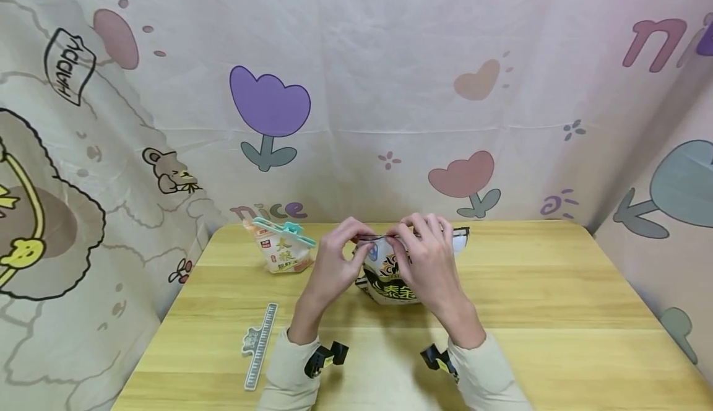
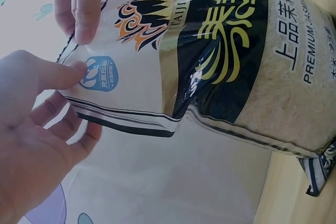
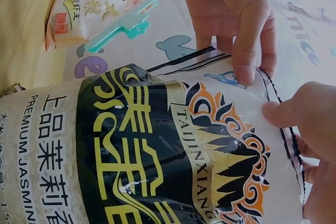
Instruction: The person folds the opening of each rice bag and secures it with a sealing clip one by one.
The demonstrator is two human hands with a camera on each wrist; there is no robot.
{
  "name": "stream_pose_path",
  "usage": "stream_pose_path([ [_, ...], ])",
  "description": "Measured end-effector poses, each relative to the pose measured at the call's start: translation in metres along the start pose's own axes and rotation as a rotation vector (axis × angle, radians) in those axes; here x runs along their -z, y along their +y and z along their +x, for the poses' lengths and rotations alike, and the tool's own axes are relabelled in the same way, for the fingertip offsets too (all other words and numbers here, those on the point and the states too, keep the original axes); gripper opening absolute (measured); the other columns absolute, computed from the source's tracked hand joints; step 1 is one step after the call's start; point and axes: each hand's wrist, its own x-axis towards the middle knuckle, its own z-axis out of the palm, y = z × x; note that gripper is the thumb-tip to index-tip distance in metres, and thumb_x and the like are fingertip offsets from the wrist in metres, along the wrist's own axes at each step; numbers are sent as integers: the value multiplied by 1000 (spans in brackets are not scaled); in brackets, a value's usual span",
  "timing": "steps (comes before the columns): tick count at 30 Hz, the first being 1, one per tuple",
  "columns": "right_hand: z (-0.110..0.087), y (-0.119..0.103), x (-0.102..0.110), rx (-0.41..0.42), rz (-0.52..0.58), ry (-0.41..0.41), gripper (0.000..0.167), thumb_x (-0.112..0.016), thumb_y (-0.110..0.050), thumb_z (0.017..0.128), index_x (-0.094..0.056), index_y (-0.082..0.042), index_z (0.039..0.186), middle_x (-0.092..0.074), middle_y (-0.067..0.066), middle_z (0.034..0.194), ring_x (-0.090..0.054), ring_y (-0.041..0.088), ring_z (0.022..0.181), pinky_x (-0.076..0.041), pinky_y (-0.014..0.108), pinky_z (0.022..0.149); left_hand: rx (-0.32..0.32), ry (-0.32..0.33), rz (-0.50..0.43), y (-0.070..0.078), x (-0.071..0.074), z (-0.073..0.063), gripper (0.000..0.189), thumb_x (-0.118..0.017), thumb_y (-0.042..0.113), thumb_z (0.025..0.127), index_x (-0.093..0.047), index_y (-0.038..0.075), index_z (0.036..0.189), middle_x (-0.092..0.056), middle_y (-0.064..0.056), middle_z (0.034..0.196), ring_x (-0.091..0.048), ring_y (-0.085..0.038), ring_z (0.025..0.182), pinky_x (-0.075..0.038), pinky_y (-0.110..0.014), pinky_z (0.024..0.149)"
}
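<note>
A bag of jasmine rice [image 1: 390, 275] with a black and gold label stands upright on the table. My left hand [image 1: 338, 256] pinches its top edge near the left corner, thumb on the printed face by a blue mark and fingers behind. Close beside it, my right hand [image 1: 426, 256] pinches the same edge nearer the middle. In the left wrist view the left hand [image 2: 47, 103] grips the white upper part of the bag [image 2: 136, 77]. From the right wrist, the right thumb presses the front of the bag [image 3: 184, 129], with fingers behind the edge.
Left of the rice stands a smaller snack-like packet [image 1: 284, 253] with a teal sealing clip [image 1: 286, 230] across its top. A grey, ruler-like clip [image 1: 259, 346] lies on the wooden table [image 1: 529, 324] at the front left. A printed cloth [image 1: 362, 89] hangs behind.
</note>
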Motion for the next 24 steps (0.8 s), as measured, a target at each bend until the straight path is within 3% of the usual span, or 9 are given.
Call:
stream_pose_path([
  [10,0,-1,-2,-8,36,58,9,-71,-19,96,-75,-12,94,-62,3,97,-52,27,92,-34,57,98,-17,-19,87,3,8,0,20,-74,-11,85,-71,6,95,-66,-2,90,-60,-13,80,-53,-27,73],
  [18,2,-3,-1,24,-20,25,9,-79,-14,89,-74,-14,96,-61,5,100,-52,30,95,-33,61,98,57,-77,162,8,7,2,23,-69,-12,84,-63,8,93,-62,-3,87,-56,-13,78,-50,-26,69],
  [24,1,-3,-4,-26,3,79,5,-75,-15,91,-74,-12,94,-63,5,97,-52,30,93,-32,61,99,86,-135,144,2,10,1,23,-70,-9,83,-62,9,95,-58,-1,87,-58,-20,80,-52,-27,72],
])
